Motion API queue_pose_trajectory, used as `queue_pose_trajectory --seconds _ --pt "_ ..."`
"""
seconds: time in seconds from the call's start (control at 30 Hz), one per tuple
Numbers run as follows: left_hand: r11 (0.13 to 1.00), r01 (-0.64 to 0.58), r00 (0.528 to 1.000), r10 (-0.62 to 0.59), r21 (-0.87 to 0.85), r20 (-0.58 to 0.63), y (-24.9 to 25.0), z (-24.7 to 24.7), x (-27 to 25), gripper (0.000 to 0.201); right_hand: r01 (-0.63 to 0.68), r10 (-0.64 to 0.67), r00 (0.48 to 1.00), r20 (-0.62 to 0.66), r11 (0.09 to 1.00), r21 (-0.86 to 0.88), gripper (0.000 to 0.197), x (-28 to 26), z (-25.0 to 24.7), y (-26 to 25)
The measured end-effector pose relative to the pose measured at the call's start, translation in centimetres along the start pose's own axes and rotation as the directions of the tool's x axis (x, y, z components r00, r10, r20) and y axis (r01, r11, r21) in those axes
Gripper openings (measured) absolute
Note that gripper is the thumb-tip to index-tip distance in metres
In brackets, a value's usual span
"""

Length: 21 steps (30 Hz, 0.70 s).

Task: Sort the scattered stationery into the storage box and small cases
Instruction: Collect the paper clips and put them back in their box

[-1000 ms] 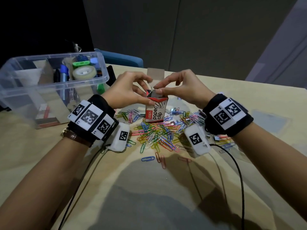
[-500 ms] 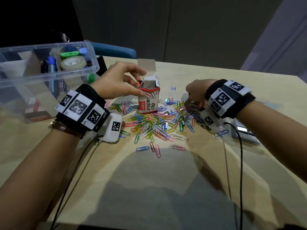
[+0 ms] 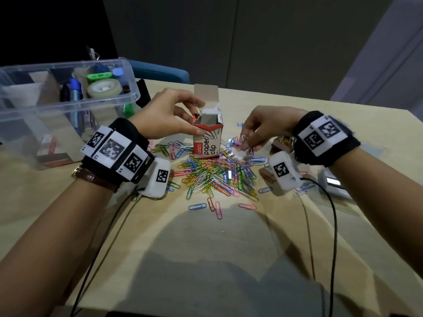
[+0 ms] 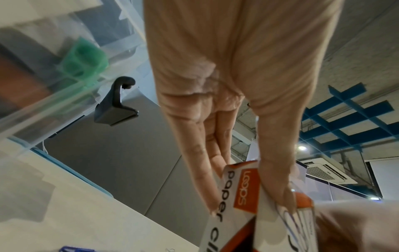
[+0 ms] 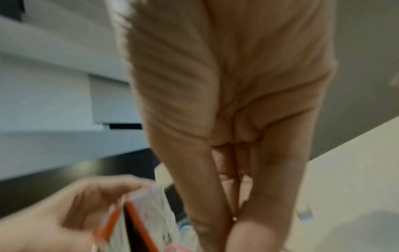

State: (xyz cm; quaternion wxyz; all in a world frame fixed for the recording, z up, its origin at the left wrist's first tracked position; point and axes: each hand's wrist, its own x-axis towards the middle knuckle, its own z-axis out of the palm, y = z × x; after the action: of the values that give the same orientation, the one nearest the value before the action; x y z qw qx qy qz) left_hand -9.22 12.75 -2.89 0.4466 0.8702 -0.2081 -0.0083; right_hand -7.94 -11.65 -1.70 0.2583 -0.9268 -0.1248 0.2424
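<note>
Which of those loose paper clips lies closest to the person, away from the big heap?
The pink paper clip, the nearest of the four stray clips at the pile's near edge. It lies nearly lengthwise toward the person, just right of a red one, reaching lower than the blue clip.

Paper clip box (image 3: 207,140): printed matt cardboard, raw grey-brown inside flap. Paper clips (image 3: 215,177): glossy colour-coated wire. Storage box (image 3: 68,104), far left: clear glossy plastic. Table (image 3: 206,259): smooth matt pale wood-look.
</note>
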Motion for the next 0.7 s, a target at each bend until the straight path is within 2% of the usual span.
queue_pose_trajectory --seconds 0.1,0.2,0.27,0.33,0.4,0.43,0.53,0.63,0.7 --pt "1.000 -0.011 1.000 0.011 -0.026 -0.003 -0.1 0.1 0.0 0.065 0.182 -0.152 0.981 -0.124 0.944 0.277 0.008 -1.3 -1.7 -0.5" --pt "0.999 -0.019 1.000 0.018 -0.046 -0.014 0.0 0.4 0.0 0.067 0.400 -0.273 0.900 -0.340 0.828 0.393 0.009 -2.0 -2.4 -2.1" --pt "0.998 -0.018 1.000 0.017 -0.052 -0.021 0.0 0.5 0.0 0.071 0.538 -0.341 0.789 -0.511 0.785 0.308 0.011 -1.7 -2.2 -3.3" --pt "0.999 -0.021 0.999 0.020 -0.049 -0.027 0.1 0.6 0.0 0.073 0.608 -0.426 0.646 -0.633 0.789 0.090 0.013 -0.8 -1.4 -4.2" --pt "0.999 -0.026 0.999 0.025 -0.047 -0.035 0.1 0.7 0.1 0.074 0.619 -0.539 0.544 -0.644 0.775 -0.126 0.013 0.2 -0.2 -4.5" --pt "0.998 -0.024 0.999 0.022 -0.051 -0.039 0.0 0.8 0.1 0.074 0.614 -0.589 0.529 -0.611 0.762 -0.204 0.013 0.6 0.3 -4.3" --pt "0.998 -0.013 0.999 0.010 -0.054 -0.046 -0.1 0.7 0.1 0.073 0.621 -0.645 0.583 -0.494 0.746 -0.240 0.013 0.8 1.4 -3.2" --pt "0.997 -0.008 0.999 0.006 -0.072 -0.036 -0.2 0.6 0.1 0.073 0.613 -0.638 0.641 -0.427 0.760 -0.215 0.012 0.2 1.4 -2.9" --pt "0.997 -0.016 0.999 0.014 -0.076 -0.034 -0.1 0.8 0.1 0.073 0.569 -0.624 0.697 -0.354 0.781 -0.257 0.011 0.2 0.9 -3.3"
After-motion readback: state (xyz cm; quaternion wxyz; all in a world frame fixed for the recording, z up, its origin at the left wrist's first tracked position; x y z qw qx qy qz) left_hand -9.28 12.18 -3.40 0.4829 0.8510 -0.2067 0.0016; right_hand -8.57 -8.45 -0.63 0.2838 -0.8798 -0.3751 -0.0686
